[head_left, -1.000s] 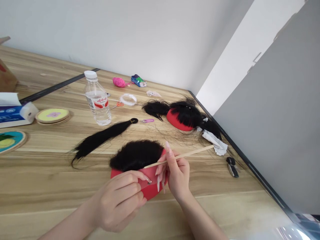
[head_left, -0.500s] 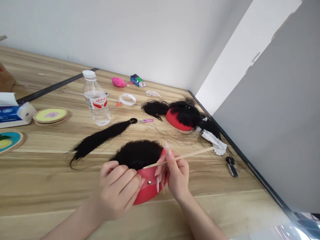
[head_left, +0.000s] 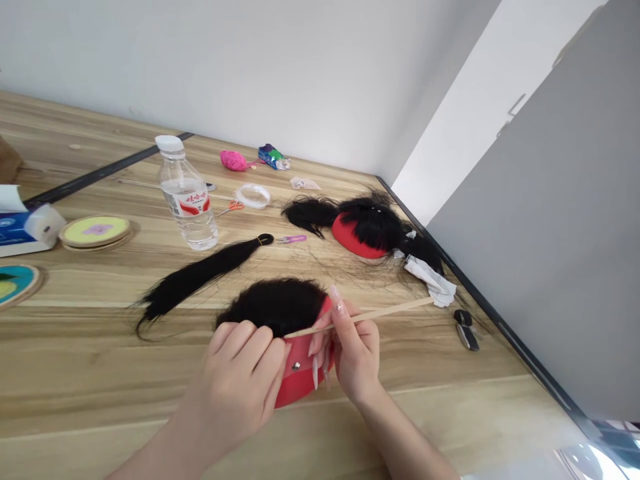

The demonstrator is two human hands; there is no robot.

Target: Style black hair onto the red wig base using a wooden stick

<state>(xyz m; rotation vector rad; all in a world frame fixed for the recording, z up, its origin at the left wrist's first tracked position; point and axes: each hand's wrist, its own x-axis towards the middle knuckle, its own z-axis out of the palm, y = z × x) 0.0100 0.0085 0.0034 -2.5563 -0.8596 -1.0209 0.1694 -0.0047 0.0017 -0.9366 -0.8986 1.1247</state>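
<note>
In front of me a red rounded form [head_left: 300,387] with black hair [head_left: 278,303] over its far side rests on the wooden table. A small silver stud or pin head shows on its near face. My right hand [head_left: 353,347] pinches a thin wooden stick [head_left: 395,309], its tip at the lower edge of the hair. On the left side of the form, my left hand [head_left: 245,377] is closed with curled fingers close to the stick's tip. Whatever those fingers grip is hidden behind the knuckles.
Beyond lies a bundle of black hair [head_left: 205,273] beside purple thread snips [head_left: 293,239]. A water bottle [head_left: 187,200] stands upright behind it. Another red form [head_left: 356,239] with black hair sits farther back. Embroidery hoops [head_left: 97,231] and a tissue pack [head_left: 30,227] are at left.
My left hand has moved slightly right, closer to the stick's tip. The right hand keeps its pinch on the stick almost in place. The view has shifted a little.
</note>
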